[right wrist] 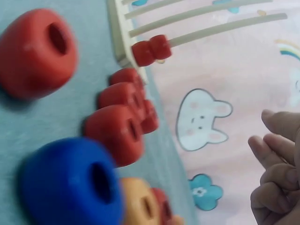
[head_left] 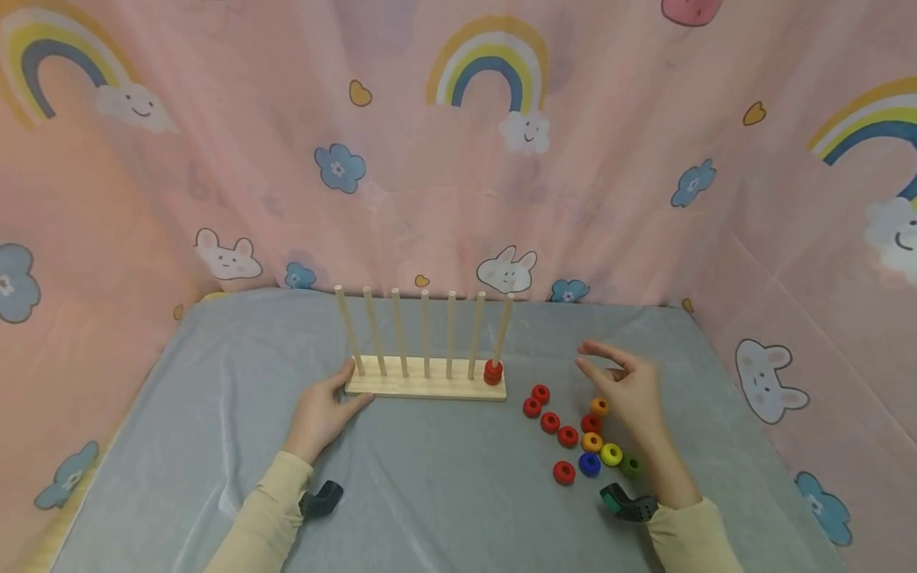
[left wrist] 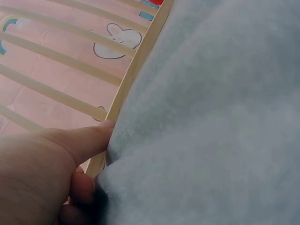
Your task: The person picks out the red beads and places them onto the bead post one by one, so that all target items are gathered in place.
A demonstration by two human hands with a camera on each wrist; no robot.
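On grey cloth | left hand grips wooden pegboard | right hand loosely parted, near beads

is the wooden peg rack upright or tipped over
Upright: the peg rack sits base-down on the gray cloth, seven pegs pointing up, the left hand gripping its left end.

One wide head view, two near wrist views.
Head faces forward-down over the peg rack; left wrist close, canted along rack's edge; right wrist low beside beads, facing pink curtain. All share rack; left probably catches a bead, cropped at top.
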